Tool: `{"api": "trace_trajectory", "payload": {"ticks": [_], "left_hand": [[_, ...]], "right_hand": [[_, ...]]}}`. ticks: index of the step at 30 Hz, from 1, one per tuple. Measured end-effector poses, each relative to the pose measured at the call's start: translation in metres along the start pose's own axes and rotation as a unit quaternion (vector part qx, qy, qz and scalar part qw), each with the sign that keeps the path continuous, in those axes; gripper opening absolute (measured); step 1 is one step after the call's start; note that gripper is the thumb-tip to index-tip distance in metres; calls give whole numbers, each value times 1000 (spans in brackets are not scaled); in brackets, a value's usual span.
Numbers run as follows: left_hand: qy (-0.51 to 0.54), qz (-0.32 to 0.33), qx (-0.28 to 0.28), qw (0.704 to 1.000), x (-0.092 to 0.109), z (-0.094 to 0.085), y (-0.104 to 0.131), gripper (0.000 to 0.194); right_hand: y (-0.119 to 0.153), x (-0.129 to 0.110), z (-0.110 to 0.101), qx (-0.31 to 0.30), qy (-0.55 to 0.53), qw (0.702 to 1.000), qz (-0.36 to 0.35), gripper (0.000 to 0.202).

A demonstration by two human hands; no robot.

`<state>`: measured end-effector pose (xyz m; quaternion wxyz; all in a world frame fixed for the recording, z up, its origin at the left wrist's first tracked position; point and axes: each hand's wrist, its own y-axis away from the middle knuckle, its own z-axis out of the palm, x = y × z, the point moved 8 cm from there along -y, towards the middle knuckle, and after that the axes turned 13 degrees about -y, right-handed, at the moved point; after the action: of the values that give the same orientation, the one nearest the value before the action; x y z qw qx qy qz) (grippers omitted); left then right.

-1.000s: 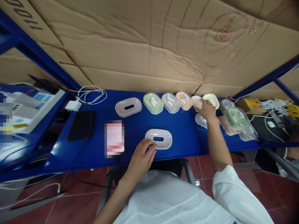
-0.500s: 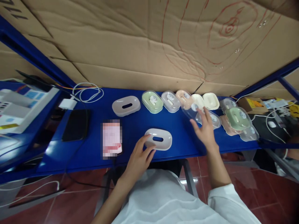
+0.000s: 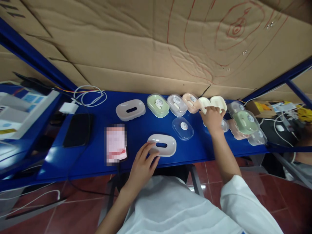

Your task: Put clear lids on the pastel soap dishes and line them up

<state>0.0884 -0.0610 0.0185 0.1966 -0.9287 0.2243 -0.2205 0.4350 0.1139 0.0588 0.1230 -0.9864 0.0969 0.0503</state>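
Observation:
My left hand (image 3: 143, 161) grips the left end of a pale grey soap dish base (image 3: 170, 146) with an oblong slot, its thumb and fingers at the rim. Farther right, my right hand (image 3: 213, 120) reaches over two cream trays (image 3: 220, 102), fingers apart and bent down at their near edges. Its fingertips are partly hidden, as is a clear lid (image 3: 224, 126) under the hand. Between the hands a clear lid with a round sticker (image 3: 180, 128) lies on the blue table (image 3: 138, 136).
Along the back stand another grey base (image 3: 122, 112) and green (image 3: 157, 105), lilac (image 3: 177, 105) and peach (image 3: 190, 102) lidded soap dishes. More are piled at right (image 3: 246, 122). At left are a phone (image 3: 115, 144), a black tablet-like slab (image 3: 77, 130) and a coiled white cable (image 3: 91, 97).
My right hand has moved from beside the clear lid to the cream trays at the back. That lid now lies nearer the middle. The left hand stays at the grey base.

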Motion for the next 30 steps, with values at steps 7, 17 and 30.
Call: {"api": "trace_trajectory", "payload": {"ticks": [7,17,30], "left_hand": [[33,-25,79,996,-3,-18,5,21],[61,-97,197,974,-22,-55,3,35],[-76,38,12,996,12,-5,-6,19]], "right_hand": [[-51,12,-2,-61,19,996,70,33],[159,-99,-35,35,-180,930,-319,14],[190,-124,6,-85,-253,856,-442,46]]}}
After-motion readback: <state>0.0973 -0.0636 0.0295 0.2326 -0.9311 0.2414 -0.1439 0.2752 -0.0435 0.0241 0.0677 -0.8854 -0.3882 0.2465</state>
